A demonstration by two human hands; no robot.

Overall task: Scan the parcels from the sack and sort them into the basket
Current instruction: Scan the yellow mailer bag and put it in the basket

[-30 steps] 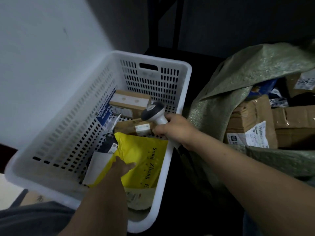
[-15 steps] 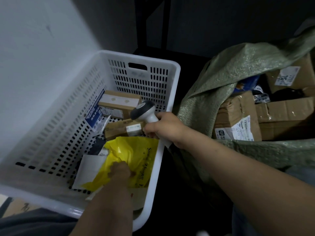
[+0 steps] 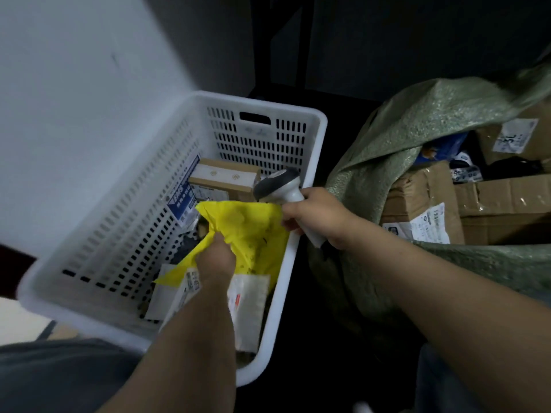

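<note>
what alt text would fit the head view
A person's left hand grips a yellow mailer inside a white basket of parcels, while the right hand holds a scanner; a green sack of boxes lies at right.

The basket (image 3: pixel 310 162) is white, its walls patterned with rows of dark slots. Inside it lie a bright yellow bag (image 3: pixel 247 231), a brown box (image 3: pixel 226 180) with pale tape and a blue-and-white packet (image 3: pixel 183 201). At its right rim the scanner (image 3: pixel 280 186) is light grey with a dark head. Right of the basket, the sack (image 3: pixel 417 132) is speckled green, and its cartons (image 3: pixel 507 204) are brown with white labels (image 3: pixel 429 225).
</note>
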